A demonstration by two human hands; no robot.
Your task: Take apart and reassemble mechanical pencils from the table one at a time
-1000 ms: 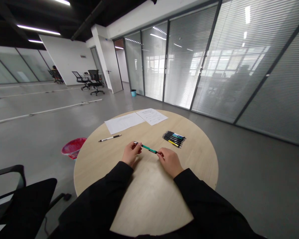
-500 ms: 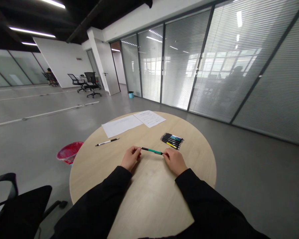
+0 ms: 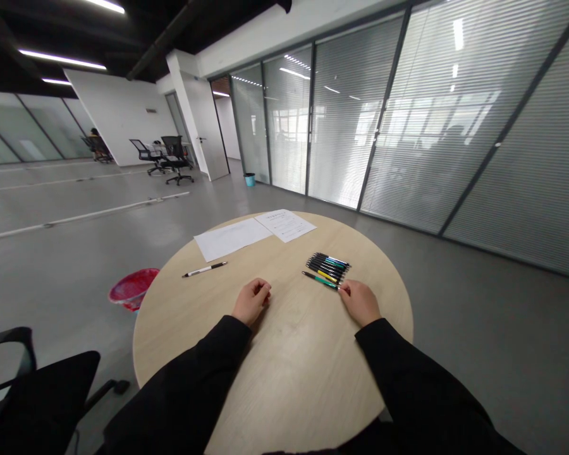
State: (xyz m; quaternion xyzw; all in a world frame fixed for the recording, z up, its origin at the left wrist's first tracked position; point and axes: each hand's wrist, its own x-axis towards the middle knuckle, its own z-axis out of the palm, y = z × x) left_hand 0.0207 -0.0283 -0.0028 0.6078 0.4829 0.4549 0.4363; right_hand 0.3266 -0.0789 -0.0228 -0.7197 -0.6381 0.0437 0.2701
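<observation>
My right hand (image 3: 360, 302) pinches one end of a green and black pen (image 3: 321, 280). That pen lies along the near side of a row of several pens (image 3: 329, 264), mostly black, with a yellow one at the near edge. My left hand (image 3: 252, 300) rests on the round wooden table (image 3: 284, 354) with its fingers curled together, and nothing shows in them. A white and black pen (image 3: 203, 270) lies by itself farther left, apart from both hands.
Two printed paper sheets (image 3: 234, 238) lie toward the table's far side. A red-lined basket (image 3: 133, 288) stands on the floor at the left, near a black chair (image 3: 42, 398). Glass partitions with blinds (image 3: 351, 126) run behind.
My right hand has moved right with the green pen, bringing it beside the row of pens. My left hand has let go of the pen's other end and stayed in place.
</observation>
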